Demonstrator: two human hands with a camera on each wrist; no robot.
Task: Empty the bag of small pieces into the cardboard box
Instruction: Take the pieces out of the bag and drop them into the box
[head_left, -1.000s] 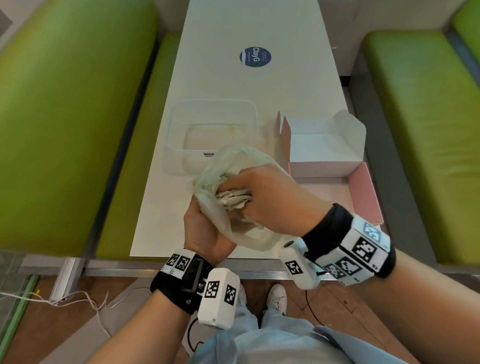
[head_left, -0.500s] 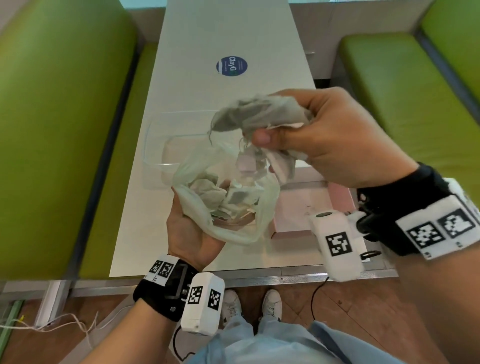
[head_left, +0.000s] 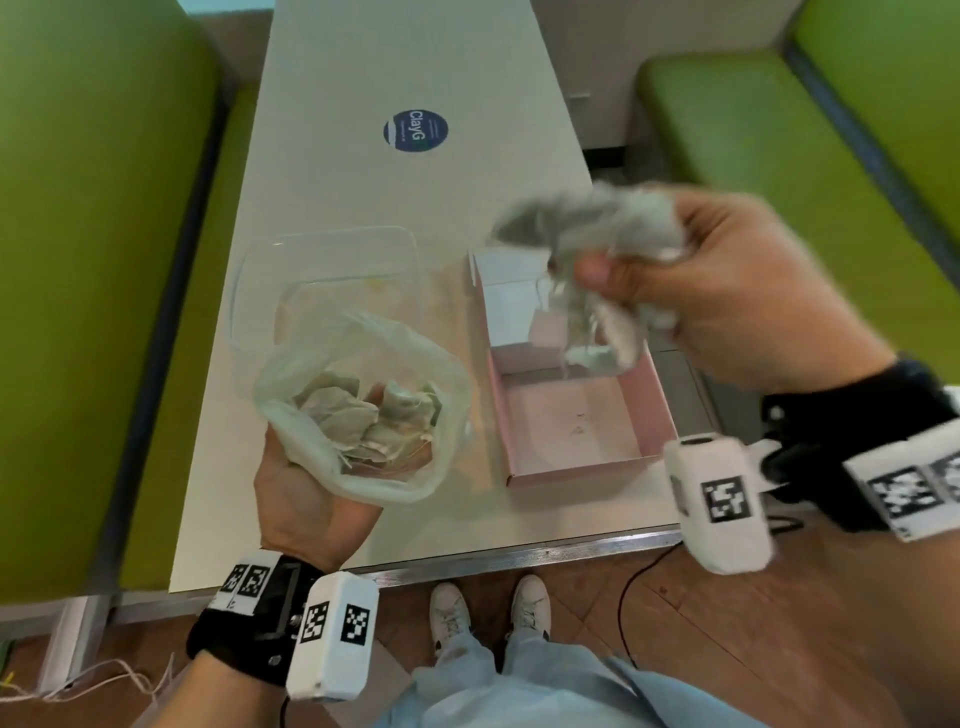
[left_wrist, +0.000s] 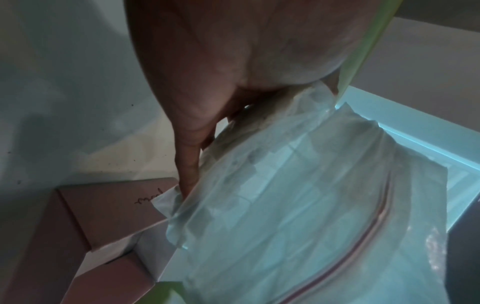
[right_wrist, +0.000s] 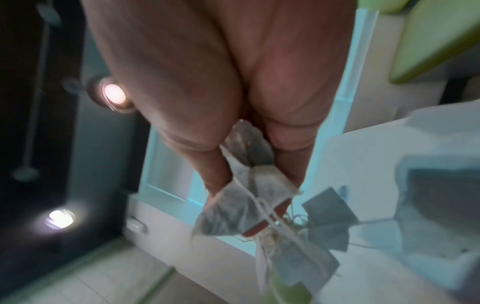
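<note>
The right hand was clenched around a bunch of tea bags, thumb pressed against the front of the clump, which bulged out past the fingers toward the left and hung below them in a tangle of strings and small paper tags. Directly under that grip lay the open pink cardboard box, its shallow tray bare except for a few specks, its white-lined lid standing up on the far side. To the left of the right hand and lower, the left hand cupped the clear plastic bag from beneath, fingers curled up around its crumpled bottom, the mouth gaping upward. More tea bags sat inside, pale grey-beige and flattened, piled loosely against each other. The left wrist view showed the thumb pressed along the bag's film near its zip strip. Just beyond the bag stood an empty clear plastic container on the white table.
</note>
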